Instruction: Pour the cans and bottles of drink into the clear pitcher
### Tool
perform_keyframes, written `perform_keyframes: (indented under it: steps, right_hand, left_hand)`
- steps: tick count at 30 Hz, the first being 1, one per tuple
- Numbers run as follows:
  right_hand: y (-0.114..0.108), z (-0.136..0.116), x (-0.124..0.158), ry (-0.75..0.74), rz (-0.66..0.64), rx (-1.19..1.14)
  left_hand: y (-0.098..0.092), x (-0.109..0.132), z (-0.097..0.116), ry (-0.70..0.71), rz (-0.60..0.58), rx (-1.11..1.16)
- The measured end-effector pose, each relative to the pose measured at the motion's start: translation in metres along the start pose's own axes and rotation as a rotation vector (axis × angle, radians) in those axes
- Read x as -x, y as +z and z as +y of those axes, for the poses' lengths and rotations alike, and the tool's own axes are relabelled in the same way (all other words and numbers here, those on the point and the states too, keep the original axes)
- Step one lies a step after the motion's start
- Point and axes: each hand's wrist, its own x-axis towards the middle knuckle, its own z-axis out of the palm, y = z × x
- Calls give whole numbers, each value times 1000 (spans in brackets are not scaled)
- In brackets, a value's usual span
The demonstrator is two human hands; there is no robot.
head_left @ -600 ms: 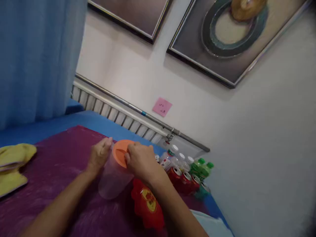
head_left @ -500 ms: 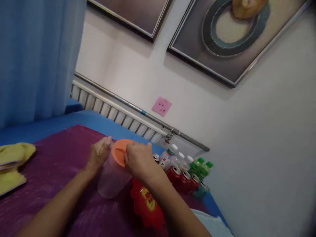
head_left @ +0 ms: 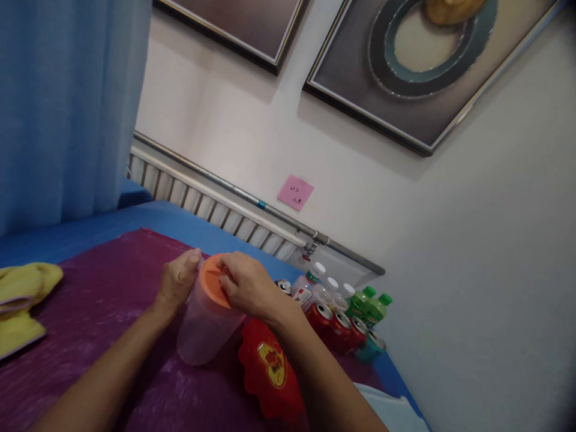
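Note:
A translucent plastic pitcher (head_left: 204, 333) stands on the purple sheet, its orange lid (head_left: 211, 277) on top. My left hand (head_left: 177, 281) is closed at the pitcher's upper left side, thumb up, where the handle is; the fingers hide most of it. From the right, my right hand (head_left: 245, 282) reaches over the top, its fingers curled and pinching the raised grip of the orange lid. Beneath my right forearm lies a red scalloped tray (head_left: 252, 360) with a yellow emblem, partly covered by the arm.
Red cans (head_left: 339, 327), clear bottles (head_left: 308, 282) with white caps and green-capped bottles (head_left: 371, 306) crowd the right. A yellow cloth (head_left: 27, 288) lies left on the purple sheet (head_left: 112, 282). Behind are a radiator (head_left: 189, 195), a pipe and a blue curtain (head_left: 67, 108).
My right hand has shifted slightly left and up over the orange lid, its fingers more bent at the grip. My left hand stays at the pitcher's side.

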Motion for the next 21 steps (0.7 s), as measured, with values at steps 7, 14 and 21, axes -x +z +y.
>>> perform_keyframes:
  steps: [7, 14, 21]
  right_hand:
    - [-1, 12, 0, -157, -2, -49]
    - [-2, 26, -4, -354, -15, -86]
    - [-4, 27, -7, -389, -41, -35]
  left_hand:
    - [-1, 1, 0, -16, -14, 45]
    - [-1, -1, -2, -26, -41, 66]
    - [-1, -2, -7, -7, -31, 24]
